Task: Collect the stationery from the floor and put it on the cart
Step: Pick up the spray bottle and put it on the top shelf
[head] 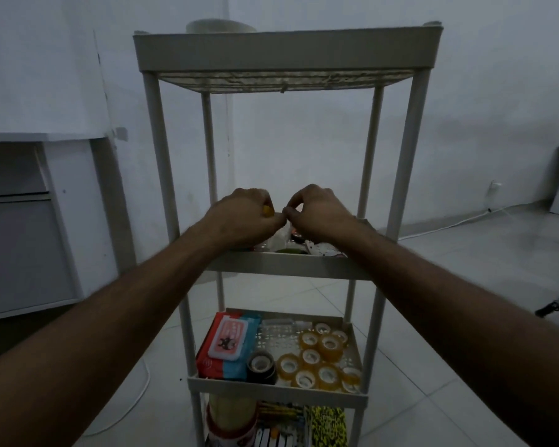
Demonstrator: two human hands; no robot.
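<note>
Cart: we see tape rolls already shelved below our hands.
Left hand: curled around something yellow above the cart's middle shelf.
Right hand: fingertips pinched; contents unclear.
Remaining: floor beside the cart shows no stationery.

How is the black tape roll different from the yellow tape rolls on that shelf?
The black tape roll is dark, and I see only one; the yellow tape rolls are see-through amber, and there are many. The black one sits beside the red and blue packet; the yellow ones cluster on the right. All lie flat on the same cart shelf.
</note>
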